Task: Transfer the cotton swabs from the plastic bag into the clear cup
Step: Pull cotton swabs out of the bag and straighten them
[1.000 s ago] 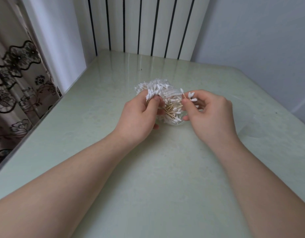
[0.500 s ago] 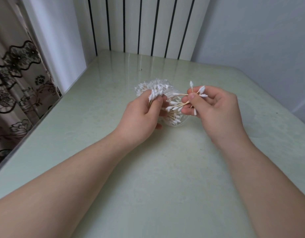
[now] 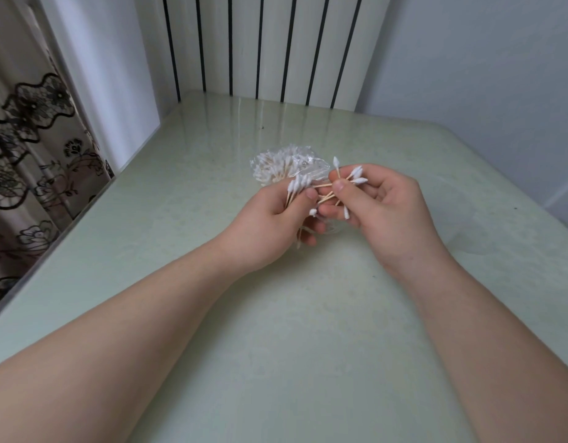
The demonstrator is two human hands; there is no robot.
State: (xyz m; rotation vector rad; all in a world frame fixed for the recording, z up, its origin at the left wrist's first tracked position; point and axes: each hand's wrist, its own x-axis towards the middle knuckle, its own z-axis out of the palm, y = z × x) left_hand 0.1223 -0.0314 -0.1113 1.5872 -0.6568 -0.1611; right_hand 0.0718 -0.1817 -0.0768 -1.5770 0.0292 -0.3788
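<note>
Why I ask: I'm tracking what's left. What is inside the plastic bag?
Through the clear plastic bag show cotton swabs, white tips and wooden sticks bunched together. The left hand gripping it covers its near part, so the count there is hidden.

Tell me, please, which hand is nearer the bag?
Left, narrowly. The left hand sits right in front of the bag, its swabs overlapping it; the right hand is off the bag's right edge, pinching a few more.
</note>
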